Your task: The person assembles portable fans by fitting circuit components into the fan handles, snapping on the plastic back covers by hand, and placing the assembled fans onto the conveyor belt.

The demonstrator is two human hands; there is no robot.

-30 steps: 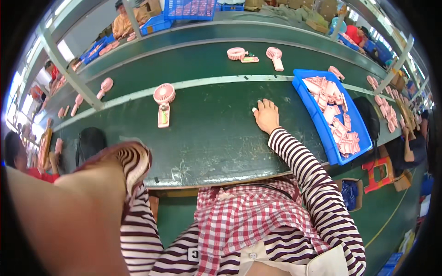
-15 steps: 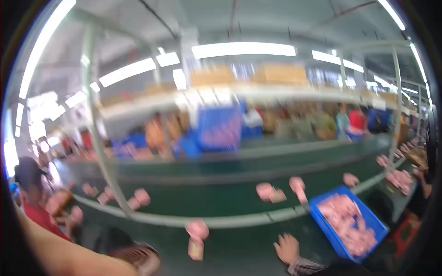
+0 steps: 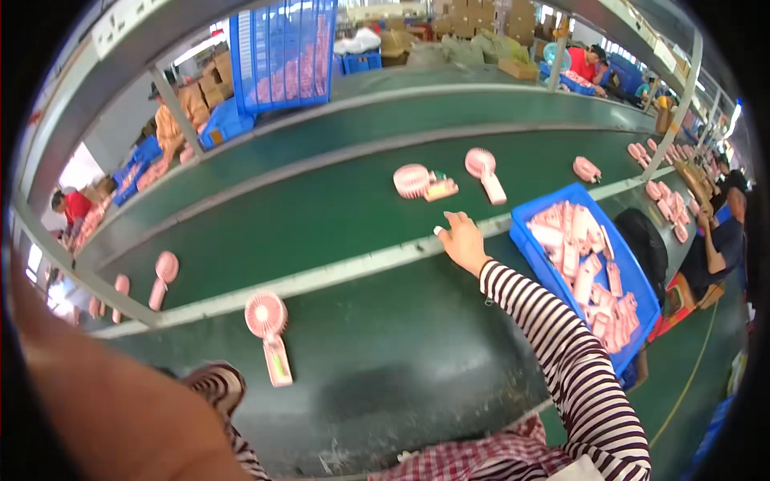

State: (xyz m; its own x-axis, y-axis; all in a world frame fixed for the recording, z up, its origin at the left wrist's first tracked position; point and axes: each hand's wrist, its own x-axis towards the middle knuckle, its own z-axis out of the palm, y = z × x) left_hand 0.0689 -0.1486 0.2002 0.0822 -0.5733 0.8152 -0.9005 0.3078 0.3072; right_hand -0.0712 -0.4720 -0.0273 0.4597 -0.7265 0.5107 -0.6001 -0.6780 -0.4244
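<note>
A: The right hand (image 3: pixel 463 240) was stretched flat over the pale strip (image 3: pixel 337 272) dividing the green tabletop (image 3: pixel 401 353), fingers spread and gripping nothing.

B: And the left hand?

A: Only a big blurred forearm (image 3: pixel 104 401) at the near left. The hand itself was out of the picture, so its grip couldn't be told.

B: What lay just beyond those fingers?

A: On the smooth green belt (image 3: pixel 321 208), a pink handheld fan (image 3: pixel 484 172) with a round ribbed head and stubby handle, and left of it another round pink fan head (image 3: pixel 413 180). Both were near the fingertips, not touching.

B: To the right?

A: A blue plastic bin (image 3: pixel 525 232), rectangular, heaped with pink fan parts. Another pink fan (image 3: pixel 269 333) lay flat near left. Far back stood a blue slatted crate (image 3: pixel 281 52) and brown cardboard boxes (image 3: pixel 481 44).
</note>
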